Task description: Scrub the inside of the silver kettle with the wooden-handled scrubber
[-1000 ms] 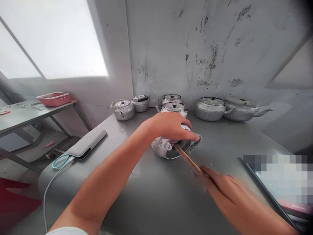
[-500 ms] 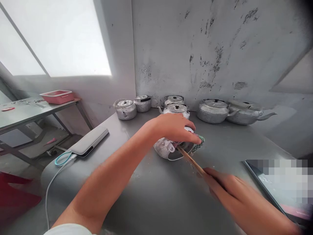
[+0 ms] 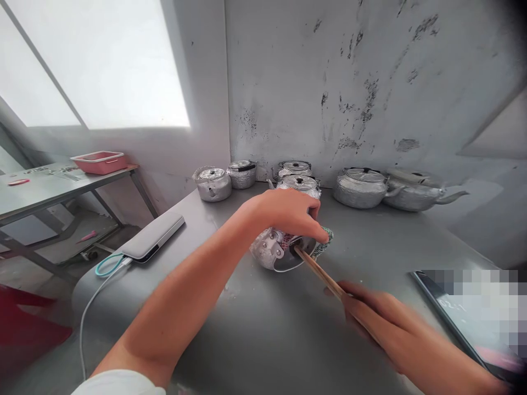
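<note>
A small silvery kettle [image 3: 263, 254] is tipped on the grey table, its dark round opening facing me. My left hand [image 3: 290, 211] is closed over its top, and green and red patterned material [image 3: 325, 241] shows at its fingertips. Part of the kettle is hidden behind that hand. In my right hand [image 3: 366, 307] is a slim wooden stick [image 3: 319, 269], gripped with the fingers wrapped round it. The stick's far end reaches into the kettle's opening, so its tip cannot be seen.
Several silvery kettles [image 3: 360, 188] line the back of the table [image 3: 255, 334] by the stained wall. A grey power bank [image 3: 154, 238] with cables lies left, a tablet-like screen [image 3: 461, 318] right. A side table holds a pink basket [image 3: 101, 162]; a red stool [image 3: 33, 323] stands lower left.
The kettle has shifted a little to the left along with my left hand, and its opening shows more. The stick's end is still in the opening.
</note>
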The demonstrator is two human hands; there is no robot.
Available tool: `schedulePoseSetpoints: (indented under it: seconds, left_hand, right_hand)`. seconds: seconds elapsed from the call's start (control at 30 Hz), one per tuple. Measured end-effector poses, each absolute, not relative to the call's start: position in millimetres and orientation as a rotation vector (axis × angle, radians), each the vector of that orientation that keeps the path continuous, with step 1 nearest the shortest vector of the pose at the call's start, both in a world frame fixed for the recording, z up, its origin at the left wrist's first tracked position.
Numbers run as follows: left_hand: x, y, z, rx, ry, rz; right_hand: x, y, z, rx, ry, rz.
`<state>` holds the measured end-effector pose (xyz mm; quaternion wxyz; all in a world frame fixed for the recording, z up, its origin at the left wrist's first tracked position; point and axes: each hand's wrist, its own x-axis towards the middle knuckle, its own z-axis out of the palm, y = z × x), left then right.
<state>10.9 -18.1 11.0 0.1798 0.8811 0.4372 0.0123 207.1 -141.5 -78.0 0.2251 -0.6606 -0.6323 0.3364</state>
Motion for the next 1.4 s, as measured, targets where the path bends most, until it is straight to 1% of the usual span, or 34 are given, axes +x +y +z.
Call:
schedulePoseSetpoints:
  seconds: [0.1, 0.3, 0.5, 0.67, 1.0, 1.4]
  left_hand:
    - [11, -17, 11, 2.471, 1.199, 0.012]
    - [13, -7, 3, 2.671, 1.140, 0.222]
    - [9, -1, 1, 2.624, 1.122, 0.113]
    - [10, 0, -1, 2.642, 1.150, 0.092]
    - [8, 4, 3, 2.624, 1.141, 0.033]
    - [5, 7, 2, 2.617, 1.121, 0.019]
  right_hand:
    - [203, -141, -75, -1.775, -1.713, 0.983]
    - [200, -141, -79, -1.760, -1.738, 0.997]
    - [200, -142, -80, -1.748, -1.729, 0.888]
    - [196, -143, -77, -1.714, -1.748, 0.983]
    - [188, -146, -84, -1.721, -1.685, 1.003]
    - [182, -147, -79, -1.735, -1.646, 1.090]
